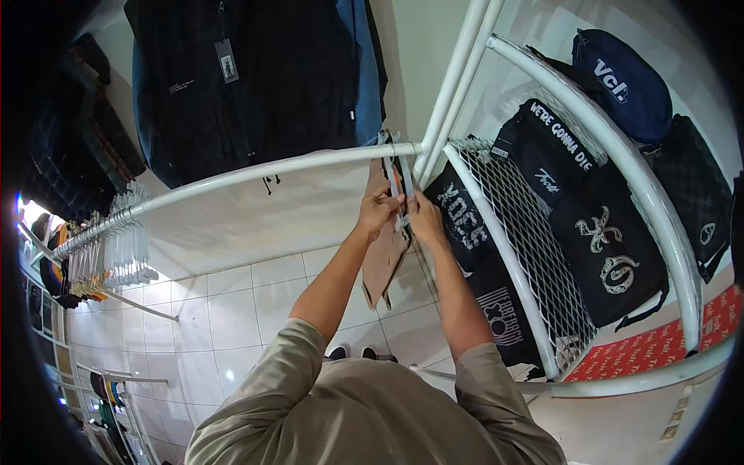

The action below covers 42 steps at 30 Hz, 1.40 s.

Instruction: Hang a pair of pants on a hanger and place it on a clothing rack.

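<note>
Both my hands are raised in front of me at the right end of a white clothes rail point(279, 167). My left hand point(376, 212) has its thumb and fingers pinched at a clear plastic hanger point(394, 177). Close beside it, my right hand point(425, 218) grips the edge of another pale hanger strip point(407, 174); its fingertips are partly hidden. Below and between the hands hangs a tan garment point(381, 267), with a dark edge showing behind it. The hanger hooks sit over the rail next to the white upright post.
Black bags point(607, 244) sit on a white mesh shelf point(505, 221) at right, with a navy pouch point(622, 87) above. Dark jackets point(250, 87) hang on the wall. Several clear hangers point(125, 238) crowd the rail's left end. White tiles point(238, 314) cover the floor.
</note>
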Tool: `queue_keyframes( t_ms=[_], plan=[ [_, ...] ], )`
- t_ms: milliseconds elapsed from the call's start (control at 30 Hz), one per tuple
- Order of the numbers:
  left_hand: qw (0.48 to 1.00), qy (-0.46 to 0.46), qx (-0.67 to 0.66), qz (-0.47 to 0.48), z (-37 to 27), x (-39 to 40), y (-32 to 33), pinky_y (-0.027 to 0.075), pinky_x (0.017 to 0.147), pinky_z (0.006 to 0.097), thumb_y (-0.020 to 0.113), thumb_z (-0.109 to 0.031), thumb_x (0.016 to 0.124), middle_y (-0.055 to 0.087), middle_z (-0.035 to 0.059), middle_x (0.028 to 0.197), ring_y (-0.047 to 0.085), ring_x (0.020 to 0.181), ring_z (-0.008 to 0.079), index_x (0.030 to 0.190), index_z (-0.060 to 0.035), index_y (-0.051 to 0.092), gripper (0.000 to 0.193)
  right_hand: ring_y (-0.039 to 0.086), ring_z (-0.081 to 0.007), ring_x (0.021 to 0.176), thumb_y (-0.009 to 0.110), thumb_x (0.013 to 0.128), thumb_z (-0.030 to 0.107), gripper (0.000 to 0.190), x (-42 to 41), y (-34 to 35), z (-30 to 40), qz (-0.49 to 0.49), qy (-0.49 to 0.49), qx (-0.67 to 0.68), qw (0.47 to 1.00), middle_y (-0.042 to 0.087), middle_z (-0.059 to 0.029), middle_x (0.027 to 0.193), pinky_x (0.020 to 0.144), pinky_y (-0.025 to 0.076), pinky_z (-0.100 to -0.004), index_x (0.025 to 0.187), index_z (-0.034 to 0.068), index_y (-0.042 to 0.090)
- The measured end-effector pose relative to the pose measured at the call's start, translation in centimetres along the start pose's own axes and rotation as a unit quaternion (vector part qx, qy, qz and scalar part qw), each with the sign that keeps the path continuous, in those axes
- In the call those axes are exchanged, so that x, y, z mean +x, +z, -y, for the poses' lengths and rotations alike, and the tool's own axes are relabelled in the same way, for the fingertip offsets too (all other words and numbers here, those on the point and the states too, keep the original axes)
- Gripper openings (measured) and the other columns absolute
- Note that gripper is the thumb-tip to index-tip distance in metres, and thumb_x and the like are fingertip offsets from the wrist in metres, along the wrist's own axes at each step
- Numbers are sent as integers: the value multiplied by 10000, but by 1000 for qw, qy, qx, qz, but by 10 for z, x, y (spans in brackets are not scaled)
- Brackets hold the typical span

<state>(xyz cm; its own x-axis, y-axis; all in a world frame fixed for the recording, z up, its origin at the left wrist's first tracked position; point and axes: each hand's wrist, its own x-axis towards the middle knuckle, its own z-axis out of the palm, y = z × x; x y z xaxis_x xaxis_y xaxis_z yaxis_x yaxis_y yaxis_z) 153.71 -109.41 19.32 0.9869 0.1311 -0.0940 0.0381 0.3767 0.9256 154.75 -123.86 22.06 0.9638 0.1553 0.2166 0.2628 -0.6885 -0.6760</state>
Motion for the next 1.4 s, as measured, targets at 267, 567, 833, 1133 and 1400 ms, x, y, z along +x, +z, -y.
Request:
queue_keyframes(
  t_ms=[267, 567, 833, 1133, 1400],
  plan=[
    [999, 18, -29, -15, -3, -1, 18, 446, 573, 253, 781, -80, 925, 716, 48, 846, 578, 664, 91, 1523, 63, 427, 710, 636, -473, 1117, 474, 1041, 237, 394, 7, -4, -17, -23, -45, -4, 999, 680, -284, 1187, 955, 503, -520, 1359, 47, 608],
    [999, 32, -3, 19, -7, -1, 16, 434, 510, 261, 787, -90, 920, 698, 38, 810, 562, 616, 89, 1498, 46, 470, 673, 637, -479, 1127, 507, 1032, 334, 443, 8, -10, -24, 10, -4, 38, 999, 684, -291, 1169, 962, 511, -510, 1357, 61, 631],
    [998, 32, 45, -1, 2, -10, 3, 490, 606, 253, 809, -126, 905, 730, 62, 924, 604, 701, 92, 1497, 58, 459, 712, 668, -456, 1014, 528, 1030, 363, 394, -5, -4, -26, -25, -39, 34, 998, 716, -246, 1042, 879, 522, -510, 1291, 108, 678],
    [995, 34, 90, -5, 6, -7, 3, 543, 699, 263, 811, -156, 905, 756, 84, 1030, 671, 821, 105, 1453, 57, 503, 663, 669, -454, 978, 551, 1019, 392, 373, -9, 0, -29, -81, -18, 57, 995, 708, -241, 999, 856, 520, -508, 1235, 138, 718],
    [929, 244, 252, -118, 12, -55, 10, 578, 679, 309, 826, -240, 882, 723, 155, 969, 723, 827, 199, 1285, 36, 672, 512, 704, -307, 830, 691, 966, 279, 296, -46, -8, -26, -147, -40, 94, 984, 687, -161, 932, 755, 549, -396, 1165, 68, 747]
  ],
)
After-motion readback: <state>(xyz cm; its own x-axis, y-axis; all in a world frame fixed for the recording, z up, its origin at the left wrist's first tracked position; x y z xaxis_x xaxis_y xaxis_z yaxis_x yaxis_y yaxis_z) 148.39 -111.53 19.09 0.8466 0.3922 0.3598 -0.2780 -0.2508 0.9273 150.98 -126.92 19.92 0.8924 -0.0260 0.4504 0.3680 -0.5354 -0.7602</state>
